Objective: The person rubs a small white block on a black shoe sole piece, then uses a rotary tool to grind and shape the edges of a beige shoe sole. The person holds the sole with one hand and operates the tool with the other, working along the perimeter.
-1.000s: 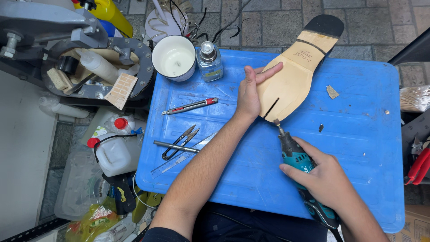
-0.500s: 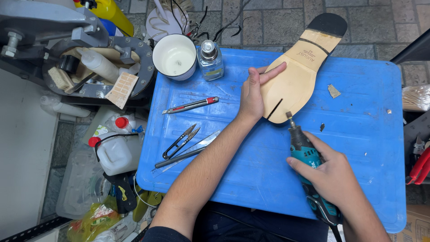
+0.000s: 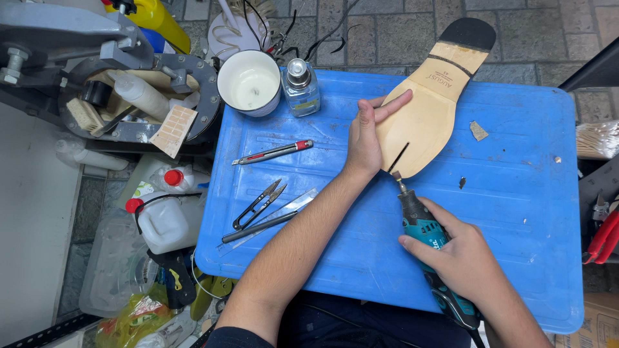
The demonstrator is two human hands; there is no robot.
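Working over the blue desk (image 3: pixel 516 212), I keep everything within reach of both hands. The tan shoe sole (image 3: pixel 429 116) lies flat just ahead of my right hand, heel end pointing away from me, a dark slit cut near its toe edge. My left hand (image 3: pixel 366 135) rests on its left edge, fingers extended and pressing down, gripping nothing. The sole looks thin, stiff and light, so I judge it would slide on the smooth plastic; flat palm pressure at the edge, clear of the slit, is the sound hold. My right hand (image 3: pixel 461 258) is closed around the teal rotary tool (image 3: pixel 425 235), its bit touching the sole's toe edge. Left of my left forearm lie a white cup (image 3: pixel 248 80), a glass bottle (image 3: pixel 301 87), a red utility knife (image 3: pixel 274 153) and thread snips (image 3: pixel 258 205).
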